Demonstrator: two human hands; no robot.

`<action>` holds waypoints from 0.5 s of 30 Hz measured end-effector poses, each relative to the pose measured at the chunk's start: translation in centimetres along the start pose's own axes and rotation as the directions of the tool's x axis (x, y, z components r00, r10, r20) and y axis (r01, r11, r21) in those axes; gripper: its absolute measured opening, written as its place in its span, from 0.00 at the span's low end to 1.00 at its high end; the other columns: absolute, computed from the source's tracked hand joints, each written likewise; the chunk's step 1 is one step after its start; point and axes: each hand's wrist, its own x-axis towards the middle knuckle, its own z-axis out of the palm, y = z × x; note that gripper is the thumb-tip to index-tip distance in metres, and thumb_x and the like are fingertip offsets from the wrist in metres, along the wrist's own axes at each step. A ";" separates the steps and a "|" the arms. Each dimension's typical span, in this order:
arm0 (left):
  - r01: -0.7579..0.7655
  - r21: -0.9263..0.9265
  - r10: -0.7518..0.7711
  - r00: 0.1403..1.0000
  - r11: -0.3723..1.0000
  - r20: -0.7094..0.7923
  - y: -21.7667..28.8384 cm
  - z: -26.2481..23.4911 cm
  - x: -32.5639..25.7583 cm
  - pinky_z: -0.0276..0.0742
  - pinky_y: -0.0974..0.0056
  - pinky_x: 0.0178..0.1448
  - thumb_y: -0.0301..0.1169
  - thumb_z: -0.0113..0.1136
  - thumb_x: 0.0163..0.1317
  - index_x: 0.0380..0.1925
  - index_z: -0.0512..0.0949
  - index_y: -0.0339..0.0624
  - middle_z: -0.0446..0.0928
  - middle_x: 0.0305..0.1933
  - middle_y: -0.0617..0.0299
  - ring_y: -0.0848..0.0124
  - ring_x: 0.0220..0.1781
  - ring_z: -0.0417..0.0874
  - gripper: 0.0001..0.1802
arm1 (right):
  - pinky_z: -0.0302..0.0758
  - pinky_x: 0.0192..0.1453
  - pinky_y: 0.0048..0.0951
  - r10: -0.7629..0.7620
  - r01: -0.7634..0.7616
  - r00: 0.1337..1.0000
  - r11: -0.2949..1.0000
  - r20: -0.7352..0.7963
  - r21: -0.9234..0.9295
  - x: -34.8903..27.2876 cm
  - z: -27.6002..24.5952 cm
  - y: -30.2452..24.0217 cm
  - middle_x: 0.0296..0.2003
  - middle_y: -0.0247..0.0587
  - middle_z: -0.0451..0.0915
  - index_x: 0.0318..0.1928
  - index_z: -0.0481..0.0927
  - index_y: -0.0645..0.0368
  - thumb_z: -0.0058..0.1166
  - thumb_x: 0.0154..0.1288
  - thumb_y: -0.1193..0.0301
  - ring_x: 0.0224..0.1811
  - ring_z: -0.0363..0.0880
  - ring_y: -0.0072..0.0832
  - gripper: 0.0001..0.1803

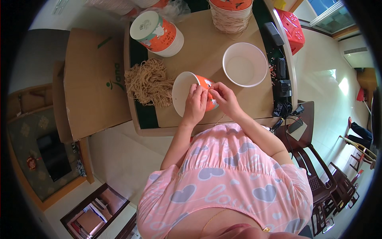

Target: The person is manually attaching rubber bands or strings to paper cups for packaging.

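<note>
Single head-worn fisheye view, facing steeply down past the pink top (223, 175), hands (195, 104) and tabletop (199, 44) close, floor (322, 87) farther off, outer edges bowed.

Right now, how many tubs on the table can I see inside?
2. The orange tub, mouth facing left, is at the left hand and right hand; the other tub, white inside, stands to its right.

Green lettering running sideways beside a small green logo on the box (93, 89), pale lettering on the orange band of the tub stack (163, 36), a green mark on its round end, looping pale script between grey hearts on the pink garment (223, 187), print on the tilted tub (183, 94) too small to read.
</note>
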 end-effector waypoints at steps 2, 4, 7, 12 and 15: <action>-0.017 0.009 0.017 1.000 1.000 -0.002 -0.1 -0.2 0.0 0.69 0.60 0.41 0.28 0.47 0.68 0.33 0.69 0.36 0.67 0.36 0.53 0.59 0.36 0.72 0.06 | 0.66 0.33 0.16 -0.009 0.009 1.000 1.000 0.004 -0.016 0.1 -0.1 0.6 0.28 0.25 0.73 0.39 0.74 0.62 0.51 0.69 0.74 0.29 0.67 0.11 0.04; 0.005 0.019 -0.006 0.999 1.000 0.047 -0.1 -0.4 0.1 0.71 0.54 0.41 0.25 0.49 0.65 0.34 0.69 0.36 0.68 0.38 0.50 0.53 0.38 0.74 0.04 | 0.68 0.35 0.16 -0.019 0.019 1.000 0.999 0.007 -0.032 0.2 -0.3 1.0 0.28 0.26 0.74 0.39 0.74 0.63 0.51 0.68 0.74 0.30 0.68 0.11 0.04; 0.017 0.006 -0.017 0.997 1.000 0.069 0.1 -0.8 0.2 0.71 0.55 0.42 0.25 0.50 0.65 0.34 0.69 0.35 0.68 0.38 0.51 0.53 0.39 0.74 0.04 | 0.70 0.38 0.17 0.012 -0.012 1.000 0.998 0.013 -0.056 0.2 -0.5 1.1 0.29 0.28 0.76 0.39 0.75 0.64 0.53 0.67 0.75 0.33 0.71 0.12 0.05; 0.021 0.022 -0.023 0.994 1.000 0.107 -0.1 -1.3 0.3 0.72 0.55 0.42 0.25 0.52 0.64 0.34 0.69 0.35 0.69 0.38 0.51 0.54 0.40 0.74 0.05 | 0.70 0.37 0.18 0.038 -0.032 0.999 0.985 0.029 -0.172 0.2 -0.8 0.9 0.29 0.28 0.77 0.37 0.77 0.65 0.55 0.66 0.74 0.32 0.70 0.13 0.05; 0.019 0.041 -0.024 0.991 0.999 0.131 -0.1 -1.5 0.4 0.72 0.55 0.43 0.25 0.53 0.63 0.35 0.69 0.35 0.69 0.38 0.51 0.54 0.40 0.74 0.05 | 0.69 0.37 0.18 0.034 -0.026 0.998 0.986 0.045 -0.167 0.2 -0.9 0.7 0.29 0.27 0.77 0.37 0.78 0.64 0.56 0.65 0.74 0.32 0.70 0.13 0.05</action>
